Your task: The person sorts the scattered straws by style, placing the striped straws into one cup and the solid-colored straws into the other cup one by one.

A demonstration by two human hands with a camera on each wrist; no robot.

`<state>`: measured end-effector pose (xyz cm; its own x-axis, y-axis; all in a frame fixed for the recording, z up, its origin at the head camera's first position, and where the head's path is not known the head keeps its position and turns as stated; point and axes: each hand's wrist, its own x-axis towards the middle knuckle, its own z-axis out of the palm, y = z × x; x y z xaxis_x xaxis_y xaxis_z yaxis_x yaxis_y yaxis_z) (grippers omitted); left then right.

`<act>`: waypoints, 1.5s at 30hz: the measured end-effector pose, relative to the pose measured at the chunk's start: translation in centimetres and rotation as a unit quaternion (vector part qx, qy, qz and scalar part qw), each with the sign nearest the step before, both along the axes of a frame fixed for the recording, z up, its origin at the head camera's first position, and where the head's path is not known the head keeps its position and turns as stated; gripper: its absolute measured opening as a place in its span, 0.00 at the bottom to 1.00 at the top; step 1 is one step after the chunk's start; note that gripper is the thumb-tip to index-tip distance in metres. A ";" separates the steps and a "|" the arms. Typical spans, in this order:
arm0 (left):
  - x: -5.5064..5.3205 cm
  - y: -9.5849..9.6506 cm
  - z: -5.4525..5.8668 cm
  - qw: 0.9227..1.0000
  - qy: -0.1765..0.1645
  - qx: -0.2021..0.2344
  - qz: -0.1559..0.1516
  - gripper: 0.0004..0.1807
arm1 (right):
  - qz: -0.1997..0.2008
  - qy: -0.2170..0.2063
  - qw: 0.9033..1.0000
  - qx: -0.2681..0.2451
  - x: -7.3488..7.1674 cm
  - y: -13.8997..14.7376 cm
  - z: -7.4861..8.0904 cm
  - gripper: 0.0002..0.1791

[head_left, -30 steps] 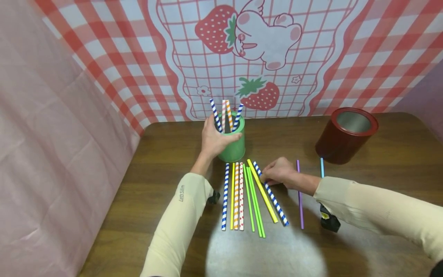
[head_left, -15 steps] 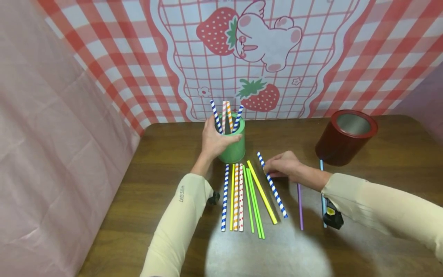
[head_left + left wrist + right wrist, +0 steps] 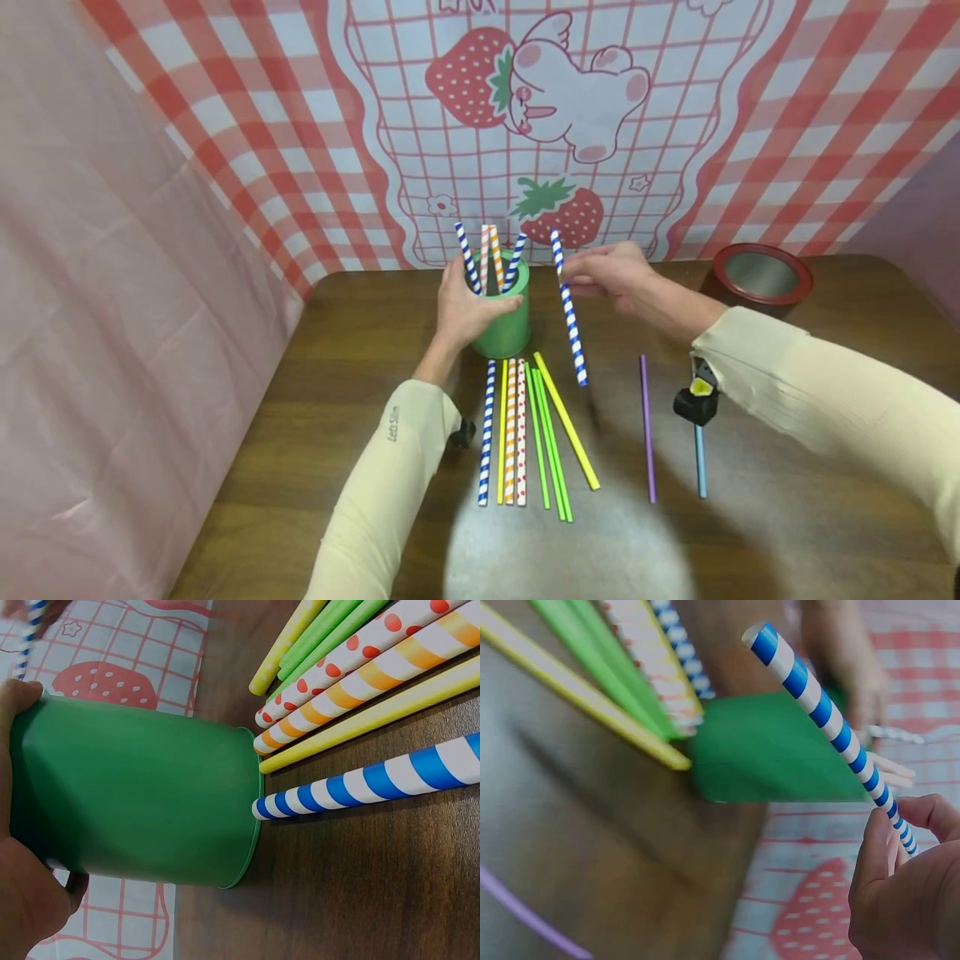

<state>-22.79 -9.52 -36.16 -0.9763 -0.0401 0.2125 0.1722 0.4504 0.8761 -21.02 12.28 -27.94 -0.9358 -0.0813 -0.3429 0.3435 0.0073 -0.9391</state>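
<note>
A green can (image 3: 504, 329) stands near the back of the table, with several striped paper straws (image 3: 496, 258) leaning inside it. My left hand (image 3: 467, 304) grips the can around its rim, thumb across the front. To the right of the can, my right hand (image 3: 611, 275) pinches a blue-and-white striped straw (image 3: 572, 325) near its upper end. That straw is lifted off the table, tilted, and apart from the can. In the right wrist view the pinched straw (image 3: 829, 716) crosses in front of the green can (image 3: 772, 750).
In front of the can lie several straws: a blue-striped one (image 3: 487, 442), an orange-striped one (image 3: 512, 442), a red-dotted one (image 3: 522, 450), green ones (image 3: 551, 450) and yellow ones (image 3: 567, 421). Farther right are a purple straw (image 3: 647, 433), a light-blue straw (image 3: 701, 467) and a dark red can (image 3: 763, 275).
My right hand has picked the blue-striped straw up from beside the yellow one and raised it toward the back, level with the green can. The left hand has stayed on the can.
</note>
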 end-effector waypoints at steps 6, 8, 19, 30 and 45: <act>0.0 0.0 -0.2 1.000 0.006 -0.002 -0.004 0.50 | -0.059 0.021 0.998 -0.012 -1.9 -1.5 3.6 0.18; 0.0 0.0 -0.2 1.000 0.004 -0.002 -0.003 0.50 | -0.071 0.027 0.997 0.003 -2.5 -2.0 4.3 0.15; 0.2 0.0 -0.3 1.000 -0.001 -0.002 -0.003 0.51 | -0.128 0.023 0.991 -0.030 -4.8 -3.2 6.6 0.20; 0.2 -0.1 -0.4 1.000 0.003 -0.018 0.006 0.50 | -0.156 0.032 0.986 -0.047 -5.7 -3.9 8.0 0.25; 0.0 -0.1 -0.1 1.000 0.011 -0.007 0.001 0.50 | -0.185 0.095 0.977 -0.042 -6.2 -4.7 7.5 0.12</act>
<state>-22.79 -9.59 -36.24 -0.9713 -0.0379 0.2347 0.1910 0.4630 0.8655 -27.20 7.59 -20.49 -0.9527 0.2545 -0.1659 0.1266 -0.1640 -0.9783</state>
